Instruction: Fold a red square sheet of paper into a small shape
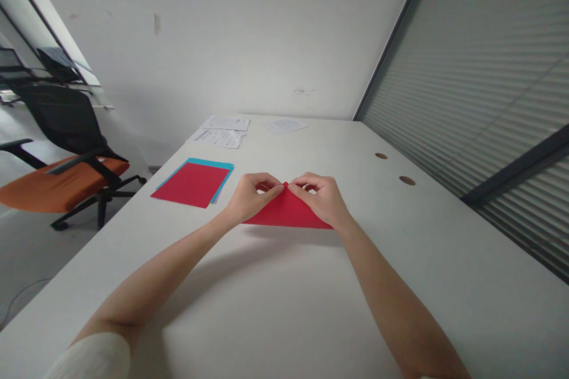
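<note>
A red paper sheet [288,213], folded into a triangle, lies on the white table [284,296] in front of me. My left hand [251,195] and my right hand [322,196] meet at its far tip. Both pinch that tip between thumb and forefinger, the other fingers curled. The long folded edge faces me and rests flat on the table. To the left lies a stack of coloured paper [194,183], red on top with blue sheets showing beneath.
Printed white papers [221,133] and another sheet [285,125] lie at the table's far end. Two round cable holes [406,180] sit at the right, near a wall with blinds. An orange office chair [53,180] stands left of the table.
</note>
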The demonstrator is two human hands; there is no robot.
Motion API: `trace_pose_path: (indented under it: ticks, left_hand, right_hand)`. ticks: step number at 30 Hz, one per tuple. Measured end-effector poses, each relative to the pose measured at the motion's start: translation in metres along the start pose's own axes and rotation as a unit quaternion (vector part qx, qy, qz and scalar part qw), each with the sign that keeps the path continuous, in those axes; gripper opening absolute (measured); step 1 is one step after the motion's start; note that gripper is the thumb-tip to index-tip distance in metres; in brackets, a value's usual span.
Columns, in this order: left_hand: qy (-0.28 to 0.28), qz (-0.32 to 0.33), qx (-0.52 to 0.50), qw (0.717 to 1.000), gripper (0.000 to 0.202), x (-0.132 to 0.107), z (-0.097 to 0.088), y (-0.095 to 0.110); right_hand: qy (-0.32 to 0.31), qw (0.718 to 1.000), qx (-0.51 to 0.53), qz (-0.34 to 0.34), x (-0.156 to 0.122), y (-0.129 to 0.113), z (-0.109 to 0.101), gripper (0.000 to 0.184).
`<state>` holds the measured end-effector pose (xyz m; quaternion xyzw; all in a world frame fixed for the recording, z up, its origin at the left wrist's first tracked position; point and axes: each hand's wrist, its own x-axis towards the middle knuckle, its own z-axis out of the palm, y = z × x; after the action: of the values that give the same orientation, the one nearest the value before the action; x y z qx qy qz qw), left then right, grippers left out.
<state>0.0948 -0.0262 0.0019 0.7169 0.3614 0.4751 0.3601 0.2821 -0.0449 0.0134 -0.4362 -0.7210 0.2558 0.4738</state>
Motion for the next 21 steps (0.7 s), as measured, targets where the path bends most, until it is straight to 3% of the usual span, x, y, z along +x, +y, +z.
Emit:
trace_pose_path:
  ticks: [15, 21]
  left_hand:
    - [-0.027, 0.008, -0.011, 1.000, 0.020, 0.002, -0.001, -0.002]
    - [0.041, 0.001, -0.028, 0.999, 0.020, 0.005, -0.020, -0.005]
  right_hand:
    - [-0.030, 0.999, -0.020, -0.034, -0.001, -0.001, 0.003, 0.013]
    - [-0.005, 0.996, -0.074, -0.054, 0.000, -0.003, -0.018, 0.012]
